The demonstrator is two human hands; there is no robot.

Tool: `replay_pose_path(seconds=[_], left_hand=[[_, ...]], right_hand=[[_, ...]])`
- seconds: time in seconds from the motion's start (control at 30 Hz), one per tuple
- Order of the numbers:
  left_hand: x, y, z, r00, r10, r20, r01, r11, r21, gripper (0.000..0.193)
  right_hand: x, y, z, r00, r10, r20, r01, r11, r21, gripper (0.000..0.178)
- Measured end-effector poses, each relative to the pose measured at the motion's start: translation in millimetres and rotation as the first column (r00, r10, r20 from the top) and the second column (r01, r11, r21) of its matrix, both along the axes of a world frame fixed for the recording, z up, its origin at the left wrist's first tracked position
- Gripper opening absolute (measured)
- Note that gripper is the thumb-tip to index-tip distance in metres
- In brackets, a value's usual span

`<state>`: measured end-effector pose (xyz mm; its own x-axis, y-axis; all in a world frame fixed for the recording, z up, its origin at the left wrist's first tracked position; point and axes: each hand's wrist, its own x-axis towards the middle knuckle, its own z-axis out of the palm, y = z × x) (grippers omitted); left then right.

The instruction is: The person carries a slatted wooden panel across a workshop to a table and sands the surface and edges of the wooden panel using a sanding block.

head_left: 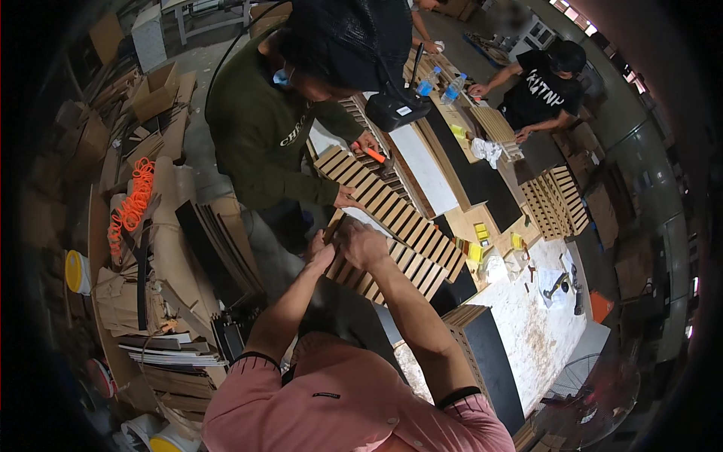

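Observation:
My left hand [321, 254] is closed at the near left end of a slatted wooden panel [414, 269]. Close beside it, my right hand [363, 245] is closed too, knuckles up, over the same end. A narrow dark strip [343, 227] shows between the two hands; what my fingers hold is largely hidden. Just beyond lies another slatted panel [369, 188] of pale strips with dark gaps. A co-worker in a green top rests one hand [346, 197] on its edge and holds an orange-handled tool [374, 155] in the other.
Two water bottles [452, 89] and a white cloth [486, 151] lie on the far bench, where another person works. Yellow boxes [481, 232] stand right of the panels. A hammer [557, 285] lies on the white tabletop [520, 324]. Orange coiled hose [135, 196] hangs left; a fan [587, 399] stands lower right.

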<state>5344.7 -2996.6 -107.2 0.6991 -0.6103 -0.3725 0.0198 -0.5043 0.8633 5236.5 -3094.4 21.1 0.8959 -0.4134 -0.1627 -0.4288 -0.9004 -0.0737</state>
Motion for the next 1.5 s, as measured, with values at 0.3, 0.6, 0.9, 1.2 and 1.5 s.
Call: replay_pose_path(seconds=[0.3,0.6,0.9,1.2,1.5], left_hand=[[-3.4,11.8,-30.4,0.968,0.238,0.085,-0.236,0.971,-0.03,0.067],[-16.8,6.8,29.7,0.927,0.118,-0.356,-0.231,0.928,-0.293,0.06],[4.8,4.3,-4.0,0.977,0.056,-0.205,-0.082,0.989,-0.122,0.083],[22.0,-5.1,-21.9,0.992,-0.085,-0.088,0.09,0.995,0.05,0.08],[24.8,-21.7,-15.1,0.982,-0.186,-0.01,0.187,0.982,0.015,0.06]], right_hand=[[-53.8,35.6,11.2,0.946,-0.176,0.272,0.027,0.879,0.476,0.041],[-234.2,31.3,-61.9,0.313,-0.738,0.598,0.528,0.658,0.537,0.029],[-235.4,35.0,-108.6,-0.093,-0.914,0.395,0.248,0.363,0.898,0.019],[-235.5,47.7,-82.9,-0.069,-0.957,0.281,0.399,0.232,0.887,0.015],[-241.1,55.5,-87.6,-0.084,-0.988,0.129,0.396,0.086,0.914,0.016]])
